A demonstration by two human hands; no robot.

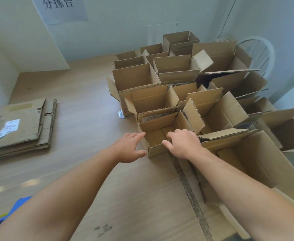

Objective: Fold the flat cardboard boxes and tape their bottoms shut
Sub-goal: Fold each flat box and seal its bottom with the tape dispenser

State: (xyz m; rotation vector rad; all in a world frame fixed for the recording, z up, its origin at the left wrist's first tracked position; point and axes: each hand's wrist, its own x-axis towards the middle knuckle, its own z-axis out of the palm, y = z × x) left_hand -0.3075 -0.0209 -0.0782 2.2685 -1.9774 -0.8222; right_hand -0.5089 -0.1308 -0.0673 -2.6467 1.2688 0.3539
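Note:
A small open-topped cardboard box stands upright on the wooden table, at the front of a crowd of folded boxes. My left hand lies against its left wall, fingers spread and straight, thumb near the front corner. My right hand sits on the box's right front rim, fingers curled over the edge into the opening, thumb on the front wall. A stack of flat cardboard boxes lies at the table's left side.
Several erected boxes with raised flaps fill the table's right and back. A large open box stands right of my right arm. A tape roll peeks out beside a box. A white chair stands behind.

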